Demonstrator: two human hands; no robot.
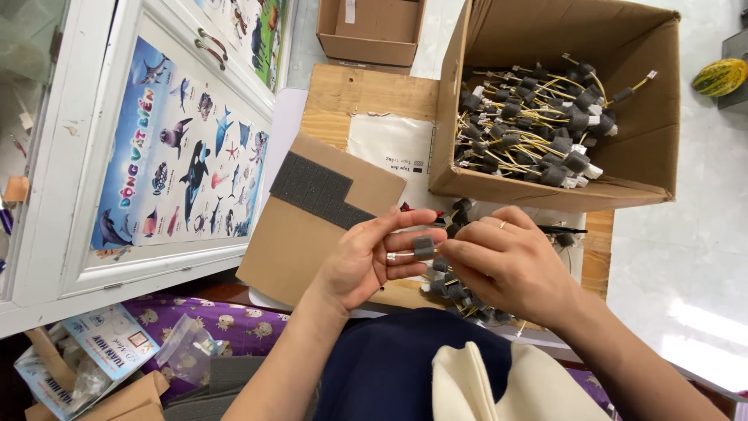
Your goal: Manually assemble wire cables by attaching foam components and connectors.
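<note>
Head view shows the left hand (366, 261) and right hand (506, 261) close together, both pinching one small wire piece with a grey foam block (423, 247). Under them a pile of similar pieces (460, 292) lies on the counter (366, 97). Farther right, a cardboard box (545, 31) holds many finished wires (538, 125). A foam strip sheet (315, 189) lies left.
</note>
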